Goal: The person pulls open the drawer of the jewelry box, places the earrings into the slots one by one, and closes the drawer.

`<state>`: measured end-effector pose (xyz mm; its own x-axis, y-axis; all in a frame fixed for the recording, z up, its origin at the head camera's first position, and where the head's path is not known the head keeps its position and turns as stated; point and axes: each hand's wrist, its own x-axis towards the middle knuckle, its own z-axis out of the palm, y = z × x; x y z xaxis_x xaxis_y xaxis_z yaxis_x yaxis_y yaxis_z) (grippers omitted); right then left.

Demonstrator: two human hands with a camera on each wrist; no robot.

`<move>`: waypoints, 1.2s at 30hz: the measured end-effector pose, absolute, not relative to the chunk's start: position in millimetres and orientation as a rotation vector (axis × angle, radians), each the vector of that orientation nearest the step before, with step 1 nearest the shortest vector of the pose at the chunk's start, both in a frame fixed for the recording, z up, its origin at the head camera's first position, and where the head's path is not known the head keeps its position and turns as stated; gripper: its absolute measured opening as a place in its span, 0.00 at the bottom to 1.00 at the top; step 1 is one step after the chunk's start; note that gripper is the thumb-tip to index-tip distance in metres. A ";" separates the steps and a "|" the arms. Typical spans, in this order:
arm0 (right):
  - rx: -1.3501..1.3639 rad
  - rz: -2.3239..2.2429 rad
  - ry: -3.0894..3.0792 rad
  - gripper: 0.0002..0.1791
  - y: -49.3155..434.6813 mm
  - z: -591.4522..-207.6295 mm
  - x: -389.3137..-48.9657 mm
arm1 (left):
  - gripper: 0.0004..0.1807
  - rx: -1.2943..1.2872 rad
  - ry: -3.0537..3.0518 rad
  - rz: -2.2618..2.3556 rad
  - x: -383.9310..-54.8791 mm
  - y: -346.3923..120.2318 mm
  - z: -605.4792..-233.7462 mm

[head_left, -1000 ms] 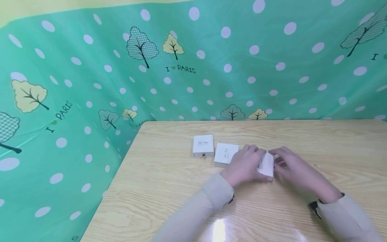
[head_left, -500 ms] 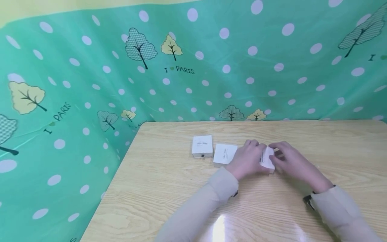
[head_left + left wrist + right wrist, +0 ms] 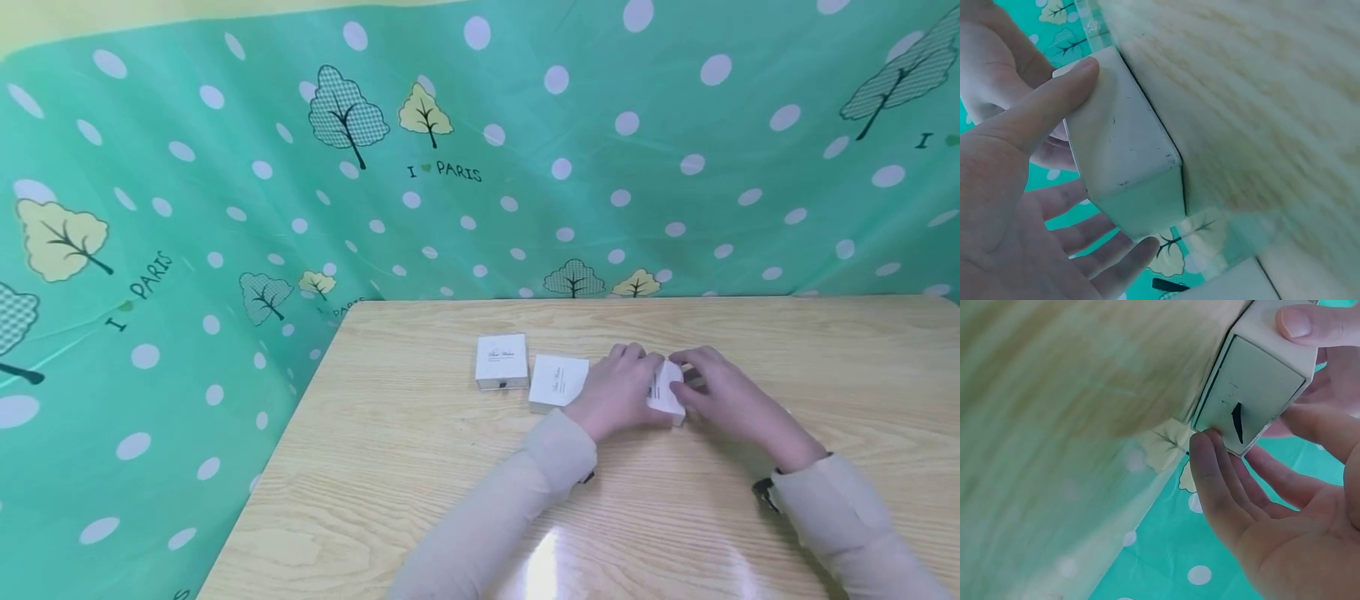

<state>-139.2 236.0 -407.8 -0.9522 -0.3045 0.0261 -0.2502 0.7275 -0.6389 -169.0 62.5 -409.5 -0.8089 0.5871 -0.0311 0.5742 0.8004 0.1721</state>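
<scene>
Around a white gift box [image 3: 666,393] on the table, the left hand [image 3: 617,393] holds on, its thumb along the near side. In the left wrist view that box [image 3: 1124,128] shows a plain side under the thumb. The right hand [image 3: 723,396] touches the box's right end with fairly straight fingertips. That end, seen in the right wrist view, is a drawer front [image 3: 1250,394] with a small black ribbon pull [image 3: 1237,422]. A second white box [image 3: 558,382] lies just left of the left hand, and a third white box [image 3: 502,362] beyond it.
The light wood table [image 3: 390,450] ends at a back edge against a green dotted curtain [image 3: 480,242], which also hangs along the left side. Dark straps [image 3: 765,493] show at the sleeve cuffs.
The held box has shifted slightly away from the person and to the right, with a small turn. The right hand has come closer to its end. The other two boxes stay put.
</scene>
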 end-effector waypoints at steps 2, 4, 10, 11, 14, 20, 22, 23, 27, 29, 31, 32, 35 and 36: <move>-0.462 -1.034 2.852 0.24 236.0 -406.6 -139.1 | 0.46 0.947 2.907 0.204 -168.4 62.1 -408.9; -0.474 -1.033 2.868 0.24 235.4 -404.5 -138.8 | 0.46 0.948 2.910 0.179 -167.8 61.3 -408.0; -0.513 -0.992 2.933 0.24 230.9 -397.1 -138.6 | 0.46 0.953 2.929 0.120 -166.9 54.8 -404.4; -0.518 -0.979 2.943 0.24 230.0 -396.0 -139.0 | 0.47 0.954 2.934 0.115 -166.7 53.0 -403.7; -0.539 -0.957 2.964 0.23 226.1 -392.5 -140.5 | 0.48 0.953 2.951 0.112 -166.3 45.4 -401.9; -0.608 -0.970 2.954 0.22 207.7 -384.7 -144.1 | 0.42 0.939 2.987 0.133 -163.6 21.2 -397.1; -0.630 -0.965 2.949 0.21 200.5 -382.7 -145.3 | 0.41 0.917 2.994 0.130 -162.1 13.1 -394.9; -0.645 -0.961 2.950 0.21 196.9 -381.9 -145.9 | 0.40 0.908 2.999 0.128 -161.6 9.2 -394.0; -0.683 -0.948 2.934 0.22 183.5 -377.2 -148.4 | 0.39 0.878 3.019 0.136 -161.2 -6.2 -391.5; -0.703 -0.953 2.925 0.23 176.8 -376.1 -150.1 | 0.38 0.870 3.030 0.155 -161.6 -13.9 -390.5; -0.719 -0.966 2.910 0.23 170.5 -376.0 -151.4 | 0.37 0.857 3.042 0.176 -161.8 -21.0 -389.1; -0.726 -0.973 2.904 0.23 167.4 -376.3 -151.9 | 0.37 0.851 3.047 0.186 -161.9 -24.4 -388.5; -0.752 -0.988 2.895 0.23 158.3 -378.4 -153.1 | 0.37 0.834 3.062 0.206 -162.4 -34.2 -387.3; -0.751 -0.996 2.890 0.23 155.2 -379.0 -153.4 | 0.37 0.828 3.065 0.216 -162.4 -37.5 -387.0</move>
<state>-153.4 155.2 -379.0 -0.8862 -0.4361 0.1568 -0.4401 0.6859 -0.5796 -162.4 -37.5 -387.0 -0.8638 0.4983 0.0745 0.5038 0.8554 0.1200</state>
